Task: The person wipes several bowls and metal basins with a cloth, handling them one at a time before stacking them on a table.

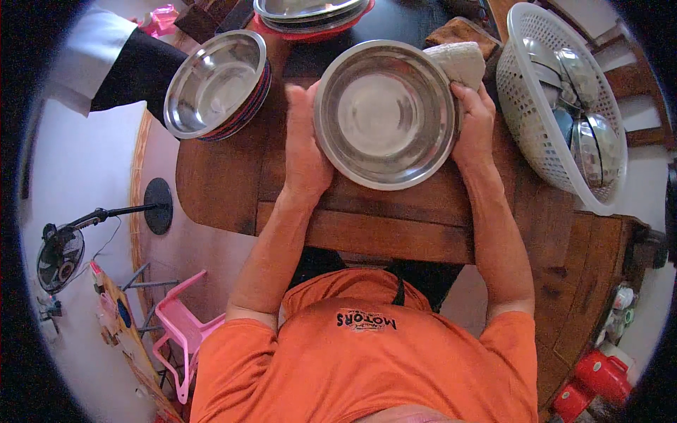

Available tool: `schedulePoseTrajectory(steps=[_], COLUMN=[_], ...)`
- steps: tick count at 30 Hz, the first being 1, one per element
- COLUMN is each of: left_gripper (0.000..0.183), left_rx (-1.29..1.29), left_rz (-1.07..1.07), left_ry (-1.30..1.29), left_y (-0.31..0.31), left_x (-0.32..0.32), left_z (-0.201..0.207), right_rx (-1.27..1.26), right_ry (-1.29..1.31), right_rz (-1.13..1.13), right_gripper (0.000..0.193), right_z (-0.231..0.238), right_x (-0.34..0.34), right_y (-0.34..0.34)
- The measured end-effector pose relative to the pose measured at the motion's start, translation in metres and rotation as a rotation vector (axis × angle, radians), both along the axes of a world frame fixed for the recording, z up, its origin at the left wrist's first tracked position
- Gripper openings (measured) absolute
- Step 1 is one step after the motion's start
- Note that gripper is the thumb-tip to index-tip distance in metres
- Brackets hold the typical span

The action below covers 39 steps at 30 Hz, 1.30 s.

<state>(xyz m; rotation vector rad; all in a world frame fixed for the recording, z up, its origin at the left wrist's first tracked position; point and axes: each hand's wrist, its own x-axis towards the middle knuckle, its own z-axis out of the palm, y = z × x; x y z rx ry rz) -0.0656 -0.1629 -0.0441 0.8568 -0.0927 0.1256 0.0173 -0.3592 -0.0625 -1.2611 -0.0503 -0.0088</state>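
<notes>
A round stainless steel bowl [381, 116] is tilted toward me above the wooden table, held between my two hands. My left hand [308, 144] is at its left rim, with the fingers partly hidden behind the bowl. On the opposite side, my right hand [474, 127] grips the rim together with a folded white cloth [458, 62], which sticks up past the fingers. To the left stands a stack of steel bowls [215, 84] with dark, red-striped outer sides.
A white perforated plastic basket [522, 106] with metal bowls and lids inside stands on the right. More steel bowls [314, 8] sit at the far edge, with a brown cloth [462, 34] near them. A pink chair [185, 321] and a black fan [62, 259] are at left.
</notes>
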Motion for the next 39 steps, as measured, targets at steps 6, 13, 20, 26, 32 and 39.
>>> schedulePoseTrajectory(steps=[6,13,20,26,32,39], left_gripper=[0.044,0.042,0.038,0.035,0.031,0.033], left_rx=[0.18,0.091,0.208,0.466,0.449,0.437], left_rz=[0.094,-0.016,0.034,0.474,0.717,0.701], left_ry=[0.141,0.142,0.116,0.053,-0.007,0.114], left_y=[-0.001,0.002,-0.001,0.047,0.146,0.224], left_x=[-0.001,-0.003,-0.013,-0.032,-0.01,0.011], left_z=[-0.001,-0.004,0.014,0.065,0.092,0.059], right_rx=[0.293,0.105,-0.055,0.242,0.081,0.006], right_ry=[0.239,0.193,-0.184,-0.019,0.119,0.038], right_rz=[0.092,0.13,0.305,0.35,0.181,0.184], right_gripper=[0.032,0.027,0.028,0.035,0.039,0.037], right_z=[-0.003,-0.008,-0.012,-0.007,0.002,0.004], right_x=[0.008,0.002,0.01,0.02,0.01,0.012], right_y=[-0.014,-0.023,-0.029,-0.018,-0.01,-0.003])
